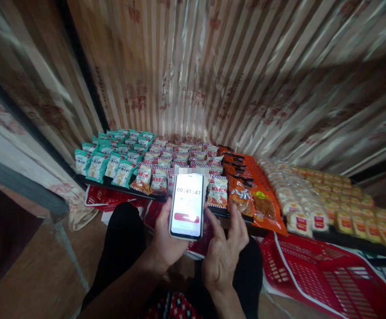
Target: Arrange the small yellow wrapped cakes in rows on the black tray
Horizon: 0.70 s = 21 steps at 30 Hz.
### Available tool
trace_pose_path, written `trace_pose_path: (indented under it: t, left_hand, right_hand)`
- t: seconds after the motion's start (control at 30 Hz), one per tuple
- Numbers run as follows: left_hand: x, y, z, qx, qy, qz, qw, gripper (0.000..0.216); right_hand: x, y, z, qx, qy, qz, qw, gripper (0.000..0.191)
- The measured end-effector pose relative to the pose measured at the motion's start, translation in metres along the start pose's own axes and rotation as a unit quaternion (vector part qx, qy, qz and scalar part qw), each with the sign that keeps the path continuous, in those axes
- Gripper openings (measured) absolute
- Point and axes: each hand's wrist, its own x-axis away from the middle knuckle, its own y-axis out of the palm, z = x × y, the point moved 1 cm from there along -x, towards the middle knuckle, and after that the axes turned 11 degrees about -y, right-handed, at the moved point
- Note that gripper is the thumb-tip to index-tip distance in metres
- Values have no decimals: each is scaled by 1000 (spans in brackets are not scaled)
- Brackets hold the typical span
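My left hand [164, 237] grips a white smartphone [186, 206] upright in front of me; its screen shows a timer reading 00:41:47 and a red button. My right hand [224, 254] hovers just right of the phone with fingers spread, one finger near the phone's lower right edge, holding nothing. Behind the phone, rows of snack packets lie on a low dark shelf [113, 186]: teal packets [113, 155] at left, red-and-white packets [179, 161] in the middle, orange packets [249, 190] to their right, and pale wrapped cakes [325, 199] at far right.
Red plastic baskets sit on the floor: one at lower right [319, 274], another under the shelf at left [106, 197]. My knees in black trousers [122, 248] are below the phone. A striped, floral curtain [212, 66] hangs behind the shelf. Brown floor at left.
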Motion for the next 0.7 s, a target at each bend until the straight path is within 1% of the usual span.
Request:
trace_pose_path:
  t: [0.13,0.27,0.4,0.57,0.7]
  left_hand:
    - [0,-1,1,-1,0,-1,1000,55]
    - [-1,-1,3,-2,19,-5,1000,51]
    - [-2,-1,4,-9,35,5,999,49]
    - [0,-8,5,-35,86,33,995,45]
    - [2,-11,7,-26,83,19,996,40]
  right_hand:
    - [-2,1,-1,-6,3,-3,1000,55]
    - [0,-1,-2,-8,-5,-8,1000,53]
    - [4,0,-3,-8,-18,-15,1000,53]
    - [7,4,-4,-7,-27,-23,999,54]
    - [7,7,-6,-18,-33,-30,999,54]
